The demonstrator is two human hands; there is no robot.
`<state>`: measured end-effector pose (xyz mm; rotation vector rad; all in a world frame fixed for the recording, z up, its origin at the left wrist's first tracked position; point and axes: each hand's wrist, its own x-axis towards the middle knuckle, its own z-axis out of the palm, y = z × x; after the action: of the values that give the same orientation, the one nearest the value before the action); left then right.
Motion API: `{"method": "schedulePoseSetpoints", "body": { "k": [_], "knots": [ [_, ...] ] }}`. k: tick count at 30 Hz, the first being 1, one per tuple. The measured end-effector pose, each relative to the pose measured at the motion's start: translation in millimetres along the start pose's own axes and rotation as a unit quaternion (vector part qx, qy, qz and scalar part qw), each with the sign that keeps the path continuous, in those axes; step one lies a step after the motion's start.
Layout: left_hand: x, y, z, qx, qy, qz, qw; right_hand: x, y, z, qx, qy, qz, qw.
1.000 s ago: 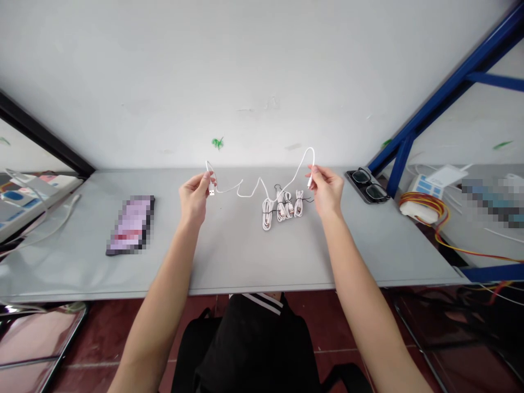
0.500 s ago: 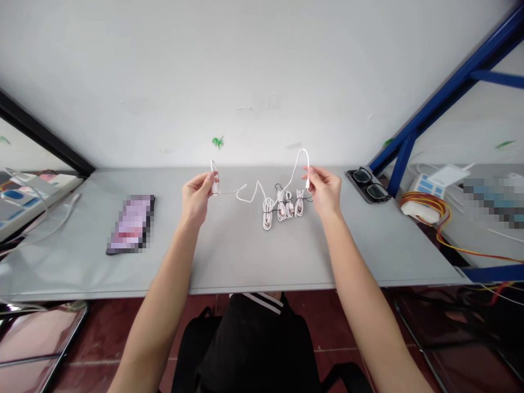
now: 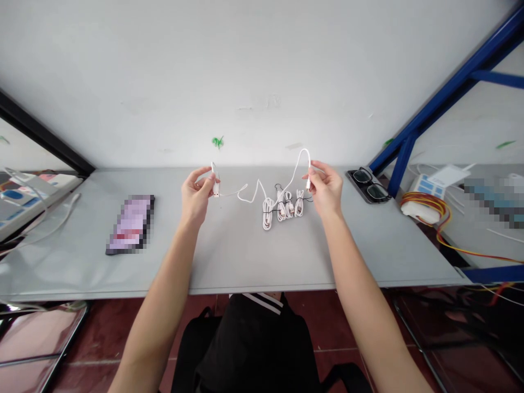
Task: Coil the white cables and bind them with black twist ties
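A white USB cable (image 3: 257,188) stretches loosely between my two hands, its middle sagging in bends onto the grey table. My left hand (image 3: 198,194) pinches one end, where a USB plug points down. At the other end, my right hand (image 3: 325,188) grips the connector, and the cable arches up above the fingers. Several coiled white cables (image 3: 267,214), bound with thin black ties, lie between the hands, nearer the right one. Part of the held cable passes behind or beside these bundles; exactly how is hard to see.
On the left of the table (image 3: 237,256) lies a phone (image 3: 130,224), blurred out. Glasses (image 3: 370,185) rest on a dark case at the right. Beyond them are a blue metal frame (image 3: 403,158), a power strip and coiled red-yellow wires (image 3: 429,204). A wall stands behind.
Both hands stay nearly in place. The fingers of my right hand have lifted slightly, and the plug in my left hand has turned or dropped a little.
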<state>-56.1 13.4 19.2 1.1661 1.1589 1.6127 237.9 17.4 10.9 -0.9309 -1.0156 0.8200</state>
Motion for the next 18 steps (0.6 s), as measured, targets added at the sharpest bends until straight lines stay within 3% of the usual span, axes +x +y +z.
{"method": "schedulePoseSetpoints", "body": {
  "k": [12, 15, 18],
  "knots": [
    [-14, -6, 18.7, 0.080, -0.118, 0.043, 0.989, -12, 3, 15, 0.015, -0.075, 0.043, 0.996],
    [-17, -8, 18.3, 0.112, -0.146, 0.086, 0.979, -14, 5, 16, 0.004, -0.094, 0.031, 0.995],
    [-20, -11, 19.0, 0.212, -0.142, 0.150, 0.955, -15, 7, 17, -0.037, -0.078, 0.003, 0.996]
  ]
}}
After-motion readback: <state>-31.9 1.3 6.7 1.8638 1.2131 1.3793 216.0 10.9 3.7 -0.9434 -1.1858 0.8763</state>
